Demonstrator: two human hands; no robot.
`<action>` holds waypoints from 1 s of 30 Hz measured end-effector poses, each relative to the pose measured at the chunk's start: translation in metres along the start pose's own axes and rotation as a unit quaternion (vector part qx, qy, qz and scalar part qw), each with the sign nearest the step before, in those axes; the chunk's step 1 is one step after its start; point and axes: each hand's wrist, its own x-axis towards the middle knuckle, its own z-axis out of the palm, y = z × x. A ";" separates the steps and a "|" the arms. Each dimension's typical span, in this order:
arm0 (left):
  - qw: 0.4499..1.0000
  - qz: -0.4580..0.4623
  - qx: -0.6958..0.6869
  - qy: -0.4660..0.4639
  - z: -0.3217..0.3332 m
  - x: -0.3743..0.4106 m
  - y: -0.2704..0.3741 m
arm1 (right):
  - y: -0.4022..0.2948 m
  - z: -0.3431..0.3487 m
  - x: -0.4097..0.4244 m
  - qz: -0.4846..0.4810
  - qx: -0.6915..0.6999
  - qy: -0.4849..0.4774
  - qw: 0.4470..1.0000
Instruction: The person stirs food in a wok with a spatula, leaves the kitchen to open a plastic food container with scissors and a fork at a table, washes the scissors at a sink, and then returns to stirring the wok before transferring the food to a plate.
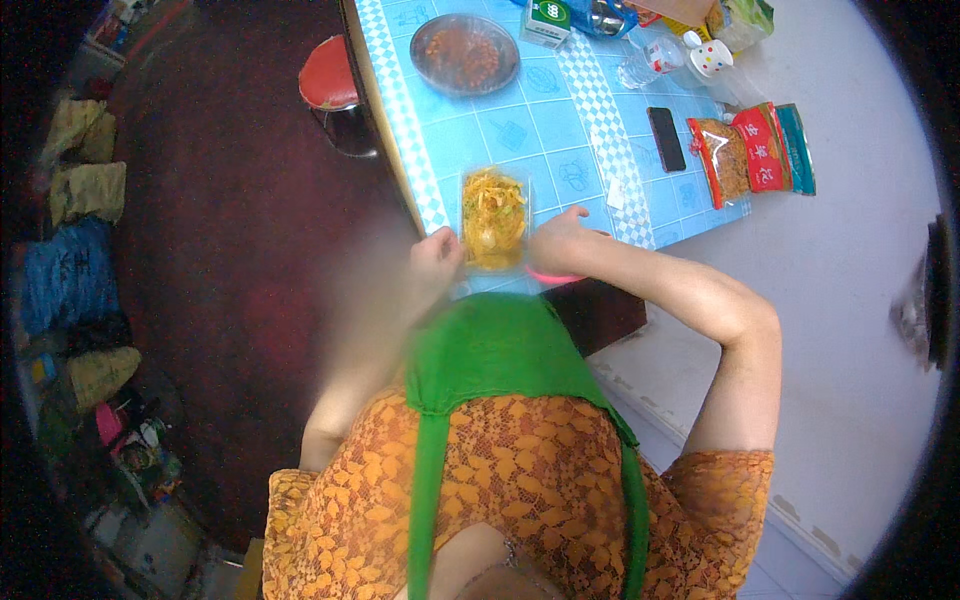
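Note:
A clear plastic container of yellow shredded food (493, 217) lies on the blue checked tablecloth (502, 135) just before me. My left hand (439, 253) is at the container's left side by the table edge, its fingers curled; whether it grips the rim I cannot tell. At the container's right side is my right hand (566, 241), bent over a pink rim (553, 277) that is mostly hidden under it. What the fingers of that hand hold does not show. Further up the table stands a round metal dish with reddish-brown pieces (465, 54).
A black phone (666, 139), packaged food bags (761, 154), a plastic bottle (651, 63), a dotted paper cup (710, 58) and a green-and-white box (546, 22) are on the table's right and far parts. A red stool (330, 75) stands beside its left edge. The wall is at right.

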 end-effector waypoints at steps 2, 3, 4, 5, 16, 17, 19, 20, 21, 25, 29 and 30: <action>1.000 -0.004 -0.004 -0.005 -0.001 -0.003 0.010 | -0.001 0.011 0.016 -0.008 0.080 0.047 0.996; 1.000 -0.005 -0.006 -0.007 -0.001 -0.004 0.013 | -0.003 0.014 0.022 -0.013 0.120 0.071 0.990; 1.000 -0.003 0.002 -0.007 -0.001 -0.004 0.012 | -0.003 0.017 0.028 -0.013 0.120 0.074 0.990; 1.000 -0.001 0.009 -0.006 -0.001 -0.002 0.009 | -0.004 0.019 0.034 -0.014 0.119 0.077 0.990; 0.998 0.011 0.066 0.010 0.000 -0.003 0.011 | 0.005 0.040 0.025 -0.031 0.153 0.211 0.965; 0.998 0.013 0.060 0.008 0.001 -0.001 0.002 | 0.006 0.041 0.022 -0.033 0.152 0.219 0.963; 0.998 0.017 0.059 0.005 0.000 0.000 -0.003 | 0.007 0.044 0.021 -0.034 0.152 0.235 0.959; 0.998 0.017 0.064 0.003 0.000 0.001 -0.004 | 0.007 0.047 0.021 -0.032 0.151 0.244 0.957; 0.997 0.017 0.069 0.000 -0.001 0.001 -0.003 | 0.006 0.048 0.020 -0.030 0.151 0.252 0.955; 0.999 -0.010 0.052 -0.007 -0.002 -0.001 0.003 | 0.010 0.039 0.010 -0.037 0.112 0.232 0.965; 0.999 -0.028 0.015 -0.016 -0.003 -0.003 0.006 | 0.021 0.026 -0.006 -0.018 0.110 0.180 0.977; 0.999 -0.033 -0.001 -0.019 -0.003 -0.004 0.007 | 0.024 0.025 -0.010 -0.013 0.111 0.166 0.980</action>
